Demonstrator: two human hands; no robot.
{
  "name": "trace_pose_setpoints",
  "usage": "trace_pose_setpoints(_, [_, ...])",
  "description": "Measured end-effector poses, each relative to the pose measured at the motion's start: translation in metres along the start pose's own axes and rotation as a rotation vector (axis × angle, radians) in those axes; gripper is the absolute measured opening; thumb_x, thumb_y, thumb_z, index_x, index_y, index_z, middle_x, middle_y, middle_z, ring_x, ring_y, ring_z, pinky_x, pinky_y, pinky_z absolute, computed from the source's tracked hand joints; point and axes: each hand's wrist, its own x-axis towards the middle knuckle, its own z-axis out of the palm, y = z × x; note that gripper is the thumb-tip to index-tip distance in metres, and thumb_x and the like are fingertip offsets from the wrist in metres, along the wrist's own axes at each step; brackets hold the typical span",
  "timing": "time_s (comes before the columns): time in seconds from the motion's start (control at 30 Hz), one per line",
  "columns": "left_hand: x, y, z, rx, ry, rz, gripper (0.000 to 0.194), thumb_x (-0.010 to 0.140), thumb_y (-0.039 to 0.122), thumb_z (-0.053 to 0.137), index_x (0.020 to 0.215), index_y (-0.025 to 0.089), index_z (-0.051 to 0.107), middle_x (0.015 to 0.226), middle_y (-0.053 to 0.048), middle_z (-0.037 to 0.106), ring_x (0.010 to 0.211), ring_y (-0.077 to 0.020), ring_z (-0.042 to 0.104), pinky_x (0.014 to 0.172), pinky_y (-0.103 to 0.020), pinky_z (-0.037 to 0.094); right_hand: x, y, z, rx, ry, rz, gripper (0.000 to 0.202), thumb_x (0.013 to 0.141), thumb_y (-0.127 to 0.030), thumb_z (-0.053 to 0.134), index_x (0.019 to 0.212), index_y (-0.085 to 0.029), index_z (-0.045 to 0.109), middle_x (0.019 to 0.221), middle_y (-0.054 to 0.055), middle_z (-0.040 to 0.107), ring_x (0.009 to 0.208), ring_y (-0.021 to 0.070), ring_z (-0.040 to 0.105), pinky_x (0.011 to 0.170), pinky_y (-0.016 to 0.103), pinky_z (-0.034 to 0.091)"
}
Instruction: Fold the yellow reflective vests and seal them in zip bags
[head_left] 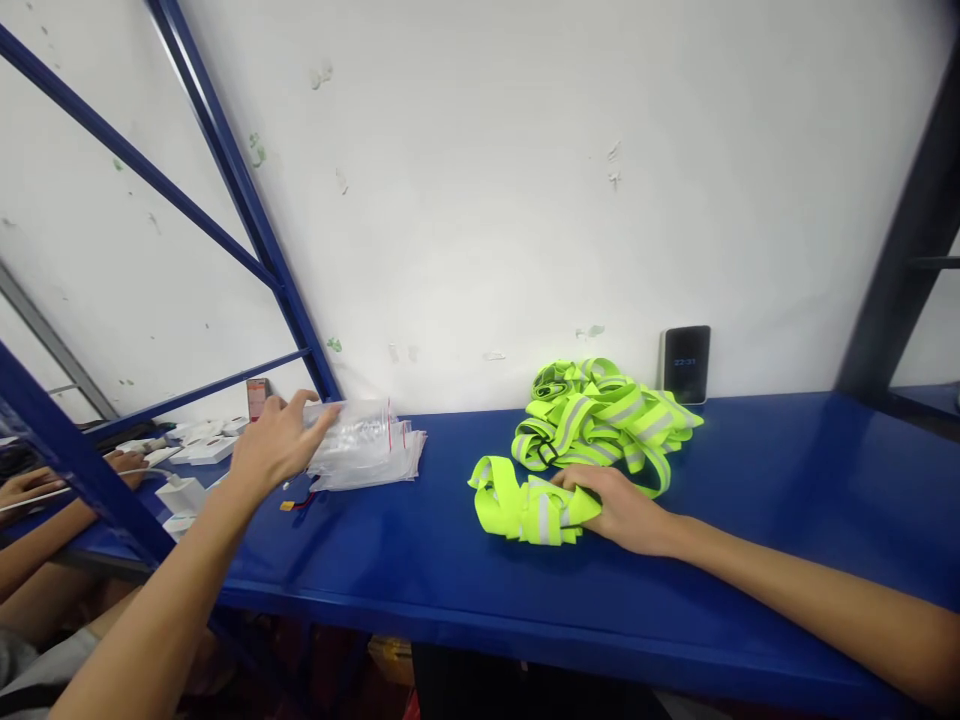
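My right hand (619, 508) is closed around a folded bundle of neon yellow reflective strap (529, 505) with grey stripes, held low over the blue shelf. Just behind it lies a tangled heap of the same reflective straps (600, 412), with dark buckles showing. On the left, my left hand (281, 435) has its fingers apart and hovers at the near left corner of a stack of clear zip bags (367, 445) with red seal lines. Whether its fingertips touch the top bag I cannot tell.
A dark-screened phone (686, 365) leans against the white wall. Blue rack posts (247, 190) rise at the left. Beyond them, a co-worker's hands (124, 465) are near white boxes (206, 448) and a charger (180, 495). A small yellow connector (287, 506) lies near the bags.
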Motion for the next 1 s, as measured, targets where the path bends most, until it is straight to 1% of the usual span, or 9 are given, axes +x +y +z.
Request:
trace_pose_setpoints(0.1, [0.029, -0.002, 0.022, 0.030, -0.075, -0.022, 0.085, 0.080, 0.077, 0.020, 0.139, 0.020, 0.044, 0.130, -0.026, 0.045, 0.102, -0.0443, 0.059, 0.082, -0.055, 0.044, 0.015, -0.011, 0.013, 0.121, 0.052, 0.056, 0.013, 0.077, -0.025, 0.064, 0.080, -0.021, 0.052, 0.092, 0.004, 0.065, 0.086, 0.0214, 0.060, 0.077, 0.033, 0.047])
trace_pose_setpoints(0.23, [0.045, 0.001, 0.073, 0.114, -0.193, 0.033, 0.087, 0.077, 0.079, 0.023, 0.137, 0.021, 0.049, 0.130, -0.026, 0.048, 0.123, -0.0476, 0.044, 0.093, -0.062, 0.035, 0.023, -0.018, 0.024, 0.282, 0.001, 0.096, 0.021, 0.076, -0.017, 0.059, 0.093, -0.022, 0.049, 0.083, -0.001, 0.060, 0.074, 0.0162, 0.057, 0.066, 0.027, 0.045])
trace_pose_setpoints(0.4, [0.029, -0.005, 0.134, 0.126, -0.414, 0.075, 0.090, 0.073, 0.083, 0.027, 0.136, 0.023, 0.052, 0.145, -0.023, 0.040, 0.138, -0.0471, 0.025, 0.104, -0.066, 0.018, 0.020, -0.015, 0.025, 0.293, -0.037, 0.097, 0.041, 0.076, -0.009, 0.052, 0.115, -0.021, 0.045, 0.084, -0.001, 0.059, 0.073, 0.0150, 0.057, 0.066, 0.026, 0.045])
trace_pose_setpoints(0.47, [0.017, -0.005, 0.149, 0.129, -0.406, 0.072, 0.093, 0.075, 0.081, 0.027, 0.141, 0.019, 0.045, 0.149, -0.023, 0.034, 0.142, -0.0468, 0.014, 0.107, -0.066, 0.011, 0.019, -0.013, 0.025, 0.248, -0.041, 0.089, 0.045, 0.077, -0.009, 0.051, 0.120, -0.021, 0.045, 0.086, 0.000, 0.061, 0.073, 0.0156, 0.057, 0.067, 0.027, 0.045])
trace_pose_setpoints(0.53, [0.006, -0.003, 0.158, 0.158, -0.301, 0.076, 0.090, 0.078, 0.078, 0.028, 0.144, 0.018, 0.041, 0.152, -0.023, 0.029, 0.143, -0.0450, 0.010, 0.109, -0.065, 0.005, 0.018, -0.013, 0.024, 0.219, -0.046, 0.070, 0.051, 0.078, -0.009, 0.051, 0.127, -0.022, 0.044, 0.091, 0.002, 0.063, 0.075, 0.0164, 0.058, 0.069, 0.028, 0.047])
trace_pose_setpoints(0.7, [0.003, 0.006, 0.146, 0.187, -0.012, 0.232, 0.074, 0.084, 0.068, 0.036, 0.142, 0.023, 0.043, 0.155, -0.017, 0.025, 0.145, -0.0395, 0.009, 0.111, -0.062, 0.000, 0.015, -0.021, 0.017, 0.271, -0.077, 0.026, 0.069, 0.079, -0.010, 0.053, 0.143, -0.022, 0.033, 0.111, 0.008, 0.064, 0.096, 0.0208, 0.063, 0.086, 0.035, 0.050])
trace_pose_setpoints(0.83, [0.008, 0.023, 0.110, 0.011, 0.131, 0.239, 0.057, 0.091, 0.056, 0.033, 0.132, 0.023, 0.054, 0.149, -0.017, 0.036, 0.143, -0.0379, 0.017, 0.110, -0.063, 0.009, 0.010, -0.028, 0.009, 0.362, -0.161, 0.031, 0.084, 0.080, -0.011, 0.053, 0.152, -0.023, 0.012, 0.133, 0.012, 0.054, 0.121, 0.0232, 0.055, 0.104, 0.042, 0.041])
trace_pose_setpoints(0.9, [0.000, 0.041, 0.091, -0.112, 0.239, 0.276, 0.049, 0.094, 0.048, 0.032, 0.125, 0.021, 0.059, 0.141, -0.016, 0.044, 0.140, -0.0338, 0.025, 0.111, -0.057, 0.016, 0.009, -0.028, 0.008, 0.413, -0.191, 0.095, 0.087, 0.082, -0.016, 0.056, 0.153, -0.024, 0.006, 0.142, 0.014, 0.047, 0.130, 0.0249, 0.047, 0.108, 0.046, 0.036])
trace_pose_setpoints(1.0, [-0.034, 0.078, 0.070, -0.338, 0.206, 0.569, 0.039, 0.095, 0.040, 0.034, 0.113, 0.020, 0.062, 0.129, -0.012, 0.053, 0.127, -0.0252, 0.042, 0.109, -0.044, 0.029, 0.009, -0.025, 0.009, 0.511, -0.202, 0.230, 0.086, 0.084, -0.026, 0.059, 0.152, -0.025, 0.007, 0.148, 0.016, 0.039, 0.134, 0.0257, 0.042, 0.110, 0.048, 0.034])
